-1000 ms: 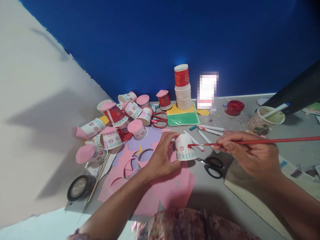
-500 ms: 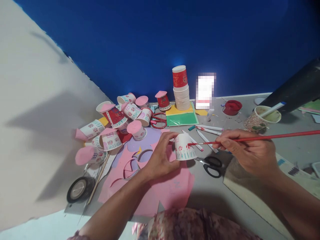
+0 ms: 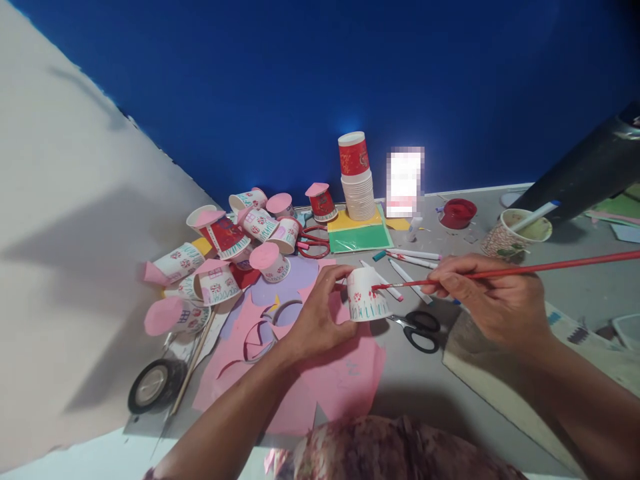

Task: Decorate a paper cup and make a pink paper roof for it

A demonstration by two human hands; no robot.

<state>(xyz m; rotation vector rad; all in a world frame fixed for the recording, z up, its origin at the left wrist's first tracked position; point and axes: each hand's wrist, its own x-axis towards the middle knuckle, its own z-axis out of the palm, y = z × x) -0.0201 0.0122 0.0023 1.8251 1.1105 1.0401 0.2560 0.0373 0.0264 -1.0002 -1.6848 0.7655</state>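
A: Where's the cup?

B: Grasped at the left hand's fingertips, upturned, wide rim down. The thumb is near that rim, the fingers curled by the narrow end. Whether the rim rests on anything, I can't tell.

A: And the right hand?

B: Pinching the brush, whose tip meets the cup at the red dabs, above the green strokes.

A: What could spoil it?

B: Smearing, I'd say. If the left hand rolls the cup while the tip touches, a dab could turn into a streak. Its fingers might also drag across the marks if they're wet; I can't see whether they are.

A: Pressing too hard?

B: That could splay the bristles and blot the red. Too tight a left-hand squeeze might dent the wall, which looks like thin paper.

A: Anything nearby?

B: The scissors, between the hands; a dropped right hand might knock them. Pink paper lies beneath the left hand, so a drip could stain it.
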